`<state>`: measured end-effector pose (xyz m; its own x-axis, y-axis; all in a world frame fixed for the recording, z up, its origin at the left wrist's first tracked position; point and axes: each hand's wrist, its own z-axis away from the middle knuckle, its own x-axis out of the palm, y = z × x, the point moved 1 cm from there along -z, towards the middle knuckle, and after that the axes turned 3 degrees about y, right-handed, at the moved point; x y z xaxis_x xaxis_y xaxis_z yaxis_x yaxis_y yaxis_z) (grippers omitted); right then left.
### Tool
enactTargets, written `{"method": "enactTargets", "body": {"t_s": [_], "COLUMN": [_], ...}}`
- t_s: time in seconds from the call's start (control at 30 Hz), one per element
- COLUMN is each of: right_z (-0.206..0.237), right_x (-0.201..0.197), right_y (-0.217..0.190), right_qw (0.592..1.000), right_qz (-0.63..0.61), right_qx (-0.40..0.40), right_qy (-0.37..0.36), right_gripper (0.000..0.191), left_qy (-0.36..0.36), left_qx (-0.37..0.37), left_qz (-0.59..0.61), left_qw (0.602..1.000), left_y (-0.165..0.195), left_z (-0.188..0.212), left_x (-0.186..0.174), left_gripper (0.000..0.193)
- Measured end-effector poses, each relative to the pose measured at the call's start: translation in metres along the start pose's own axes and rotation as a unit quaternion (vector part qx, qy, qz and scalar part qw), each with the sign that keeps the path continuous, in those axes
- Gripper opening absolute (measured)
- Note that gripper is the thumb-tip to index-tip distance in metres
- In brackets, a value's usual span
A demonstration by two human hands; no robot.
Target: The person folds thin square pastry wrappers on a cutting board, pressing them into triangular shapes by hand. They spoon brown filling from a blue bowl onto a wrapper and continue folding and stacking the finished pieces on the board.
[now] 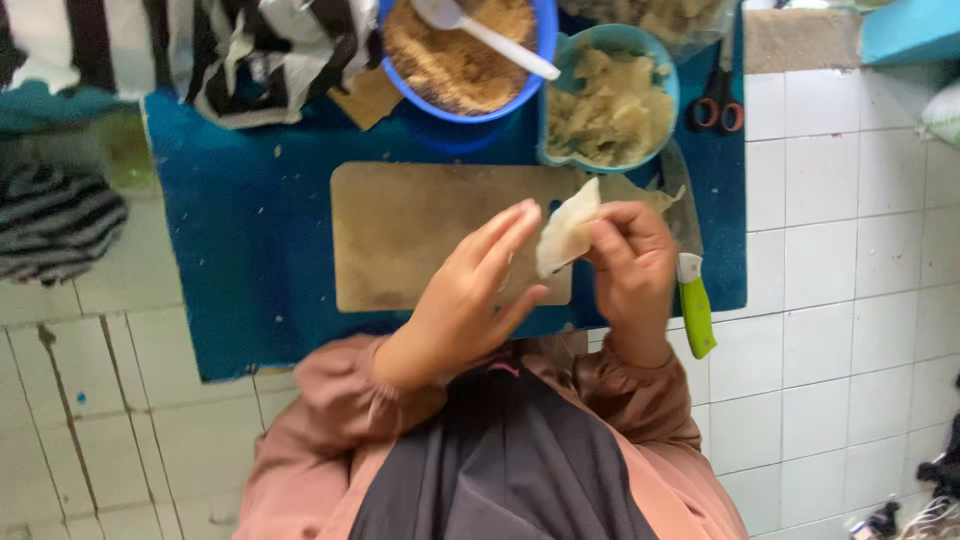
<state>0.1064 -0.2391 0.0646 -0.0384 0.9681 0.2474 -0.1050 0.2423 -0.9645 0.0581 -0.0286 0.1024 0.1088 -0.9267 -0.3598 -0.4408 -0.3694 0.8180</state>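
Observation:
My right hand (pixel 632 262) pinches a thin, pale, folded wrapper (pixel 566 236) and holds it above the right end of a wooden cutting board (pixel 400 235). My left hand (pixel 470 295) is beside it with its fingers straight and together. Its fingertips reach the wrapper's left edge and it grips nothing. Past the board stand a teal bowl (pixel 560 60) of pale shredded filling and a blue bowl (pixel 545 30) of brown crumbs with a white spoon (pixel 490 35) in it.
The board lies on a blue mat (pixel 250 240) over a white tiled floor (pixel 830 250). A green-handled knife (pixel 696 312) lies at the mat's right edge, and scissors (pixel 716 108) lie beyond it. Striped cloth (pixel 250 50) is bunched at the far left.

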Motion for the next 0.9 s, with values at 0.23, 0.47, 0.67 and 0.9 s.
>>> {"method": "enactTargets", "body": {"t_s": [0.23,0.47,0.67,0.9], "right_z": [0.016,-0.006,-0.002,0.000], "right_x": [0.059,0.059,0.061,0.090], "right_y": [-0.006,0.016,0.036,0.031], "right_qw": [0.992,0.960,0.988,0.801], "right_qz": [0.107,0.188,0.119,0.498], "right_qx": [0.031,-0.054,0.000,-0.329], "right_qy": [-0.055,-0.202,-0.099,-0.042], "right_gripper": [0.025,0.019,0.018,0.021], "left_qy": [-0.015,-0.038,0.003,0.025], "left_qx": [-0.264,-0.288,-0.276,-0.181], "left_qz": [0.360,0.363,0.164,-0.183], "left_qw": [0.895,0.885,0.947,0.966], "left_y": [-0.062,-0.081,-0.070,-0.077], "left_z": [0.027,0.040,0.036,0.018], "left_x": [0.007,-0.014,-0.024,-0.017], "left_gripper": [0.032,0.031,0.018,0.018]}}
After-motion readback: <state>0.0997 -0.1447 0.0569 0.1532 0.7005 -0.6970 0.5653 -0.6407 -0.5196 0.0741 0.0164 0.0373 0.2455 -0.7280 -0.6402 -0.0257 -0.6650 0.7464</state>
